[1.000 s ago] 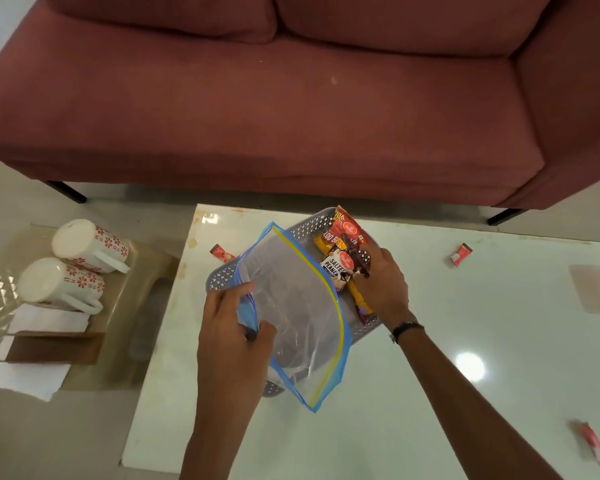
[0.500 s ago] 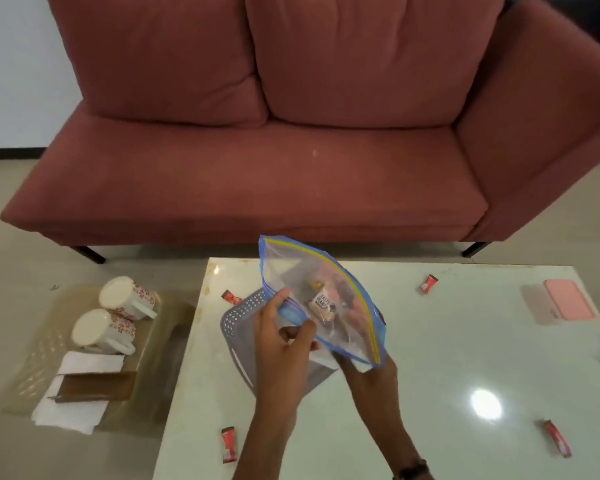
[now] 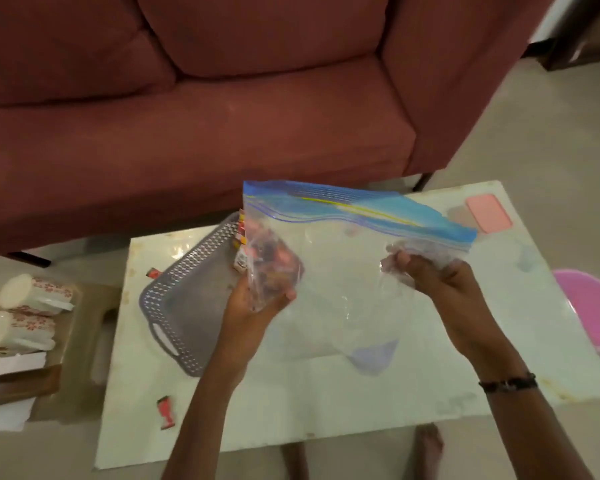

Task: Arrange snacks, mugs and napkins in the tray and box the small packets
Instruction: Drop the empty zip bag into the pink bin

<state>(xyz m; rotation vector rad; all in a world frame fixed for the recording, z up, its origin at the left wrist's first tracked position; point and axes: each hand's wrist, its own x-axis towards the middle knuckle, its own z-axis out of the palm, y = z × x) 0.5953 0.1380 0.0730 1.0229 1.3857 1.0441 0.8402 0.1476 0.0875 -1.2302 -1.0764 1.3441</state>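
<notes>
So I've got the clear zip bag [image 3: 340,271] up in both hands over the white table [image 3: 326,403], blue and yellow seal strip along the top edge. My left hand [image 3: 253,306] is closed around the bag's left side, bunching the plastic, and through the plastic there I see a reddish-brown blur that looks like snack packets, too smeared to be sure. My right hand [image 3: 437,278] is pinched on the right side just under the seal, fingers curled into the plastic.

Behind the bag is the grey perforated tray [image 3: 184,299], sitting on the table at a slant, with a few snack packets [image 3: 240,233] poking out at its far end right by the bag's corner. Two small red packets are loose on the table: one [image 3: 153,273] just left of the tray, another [image 3: 166,412] near the front edge.

Off to the left, on a low side table, two floral mugs [image 3: 25,313] lie on their sides next to white napkins [image 3: 13,363]. A pink flat thing [image 3: 488,214] sits on the table's far right corner, and the maroon sofa [image 3: 187,109] is behind everything.
</notes>
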